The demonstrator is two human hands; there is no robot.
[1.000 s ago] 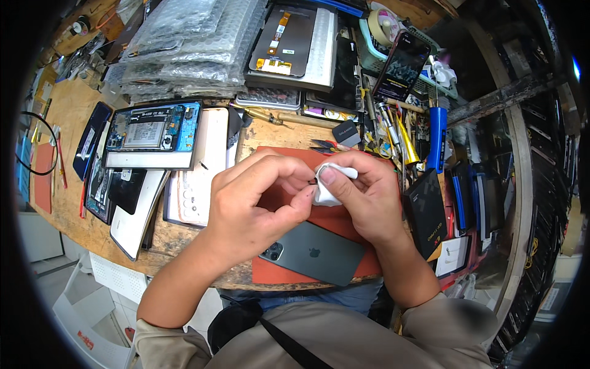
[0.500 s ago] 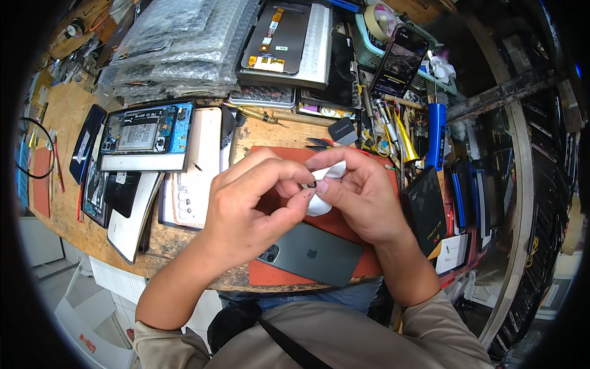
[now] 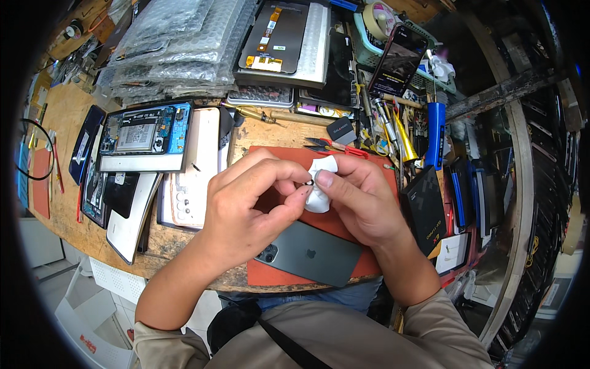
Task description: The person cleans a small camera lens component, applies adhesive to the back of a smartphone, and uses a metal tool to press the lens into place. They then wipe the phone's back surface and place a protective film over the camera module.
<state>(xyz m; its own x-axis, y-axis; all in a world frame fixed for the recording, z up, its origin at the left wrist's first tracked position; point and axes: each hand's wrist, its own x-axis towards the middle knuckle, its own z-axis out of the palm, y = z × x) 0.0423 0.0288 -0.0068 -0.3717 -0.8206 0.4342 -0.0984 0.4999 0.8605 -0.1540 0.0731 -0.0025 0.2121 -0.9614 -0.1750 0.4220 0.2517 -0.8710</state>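
Note:
My left hand (image 3: 246, 200) pinches a tiny dark part (image 3: 310, 182) between thumb and fingertips; its kind is too small to make out. In my right hand (image 3: 364, 198), thumb and fingers grip a crumpled white piece of tissue or cloth (image 3: 323, 164), pressed against that part. The two hands meet over a reddish-orange mat (image 3: 261, 275). Below them on the mat lies a dark green smartphone (image 3: 312, 253), back side up, its camera block partly beside my left wrist. Red-handled pliers or cutters (image 3: 337, 146) rest at the mat's far edge.
Opened phones (image 3: 144, 132) and a pale phone housing (image 3: 200, 147) lie to the left. Bubble-wrapped packs (image 3: 166, 55) are stacked behind. A screen panel (image 3: 279, 37), a propped-up phone (image 3: 399, 61), a blue-handled tool (image 3: 436, 135) and a black box (image 3: 424, 209) stand at back and right.
My right hand has turned slightly, and the white tissue or cloth now stands more upright, with more of it showing. The red-handled cutters are less covered. My left hand stays nearly in place.

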